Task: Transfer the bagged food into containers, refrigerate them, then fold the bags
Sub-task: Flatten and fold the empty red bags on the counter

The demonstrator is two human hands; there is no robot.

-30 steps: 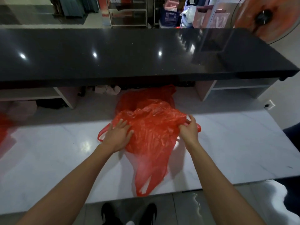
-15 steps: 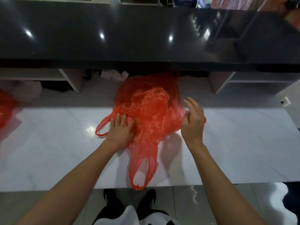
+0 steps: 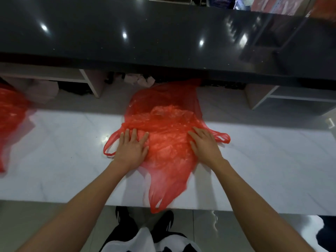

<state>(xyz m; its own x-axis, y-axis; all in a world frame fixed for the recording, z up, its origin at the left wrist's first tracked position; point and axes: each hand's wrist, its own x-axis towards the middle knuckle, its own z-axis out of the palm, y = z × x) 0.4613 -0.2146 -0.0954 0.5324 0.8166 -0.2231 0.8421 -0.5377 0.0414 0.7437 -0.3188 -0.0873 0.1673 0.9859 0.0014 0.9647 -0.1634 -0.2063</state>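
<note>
Hands (image 3: 132, 150) (image 3: 205, 144) flat on red bag (image 3: 167, 124), counter (image 3: 272, 170)

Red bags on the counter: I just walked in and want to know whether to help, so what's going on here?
A person is flattening an empty red plastic bag on the white counter. The left hand and right hand both press palm-down on it, fingers spread. One bag handle hangs over the near counter edge. Another red bag lies at the far left. No food or containers are in view, so this looks like the bag-folding stage.

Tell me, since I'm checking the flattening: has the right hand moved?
Yes. The right hand dropped flat onto the red bag, nearer the white counter.
</note>
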